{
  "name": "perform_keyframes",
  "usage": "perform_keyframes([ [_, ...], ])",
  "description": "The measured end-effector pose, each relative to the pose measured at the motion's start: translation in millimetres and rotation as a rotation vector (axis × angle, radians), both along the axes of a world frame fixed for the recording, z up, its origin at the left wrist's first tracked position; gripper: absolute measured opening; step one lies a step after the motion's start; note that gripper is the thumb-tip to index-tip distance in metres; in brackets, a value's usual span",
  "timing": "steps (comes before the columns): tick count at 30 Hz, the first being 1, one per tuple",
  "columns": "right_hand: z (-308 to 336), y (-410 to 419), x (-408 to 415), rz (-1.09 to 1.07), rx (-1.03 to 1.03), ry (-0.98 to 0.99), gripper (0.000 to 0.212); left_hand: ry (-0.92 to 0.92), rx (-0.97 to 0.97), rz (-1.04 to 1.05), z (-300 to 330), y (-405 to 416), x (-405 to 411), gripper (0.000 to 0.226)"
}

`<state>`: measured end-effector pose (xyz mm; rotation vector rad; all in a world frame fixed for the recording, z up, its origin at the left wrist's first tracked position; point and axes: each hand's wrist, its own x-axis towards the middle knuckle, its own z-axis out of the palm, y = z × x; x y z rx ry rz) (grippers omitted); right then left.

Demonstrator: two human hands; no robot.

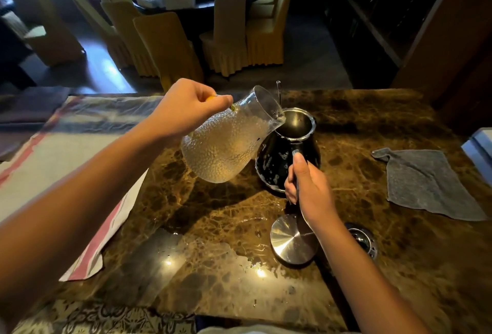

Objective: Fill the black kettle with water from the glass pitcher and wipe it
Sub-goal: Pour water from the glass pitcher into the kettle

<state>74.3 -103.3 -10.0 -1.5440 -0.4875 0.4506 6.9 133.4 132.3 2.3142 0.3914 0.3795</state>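
Note:
The black kettle (pixel 279 158) stands open on the brown marble counter (pixel 359 120), its side wet with droplets. My right hand (pixel 308 187) grips its handle from the near side. My left hand (pixel 186 107) holds the textured glass pitcher (pixel 229 144) by its handle and tips it to the right, so the spout rests over the kettle's open mouth. Water fills the lower part of the pitcher. The kettle's round steel lid (pixel 291 240) lies flat on the counter just in front of the kettle, partly behind my right wrist.
A grey cloth (pixel 426 182) lies spread on the counter to the right. A white and red striped cloth (pixel 80 163) covers the left side. A round metal drain (pixel 364 240) sits near my right forearm. Water pools near the front. Covered chairs and a round table stand beyond.

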Motion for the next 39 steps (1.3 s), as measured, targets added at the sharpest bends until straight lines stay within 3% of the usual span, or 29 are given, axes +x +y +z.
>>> perform_keyframes([
  [17,-4,2,2,-0.004,0.000,-0.008,0.064,0.043,0.098,0.006,3,-1,0,0.048],
  [31,5,0,-1,0.033,0.030,-0.053,0.045,0.143,0.238,-0.032,13,3,3,0.047],
  [39,-2,0,1,0.039,0.008,-0.062,0.056,0.197,0.309,-0.013,17,6,12,0.050],
])
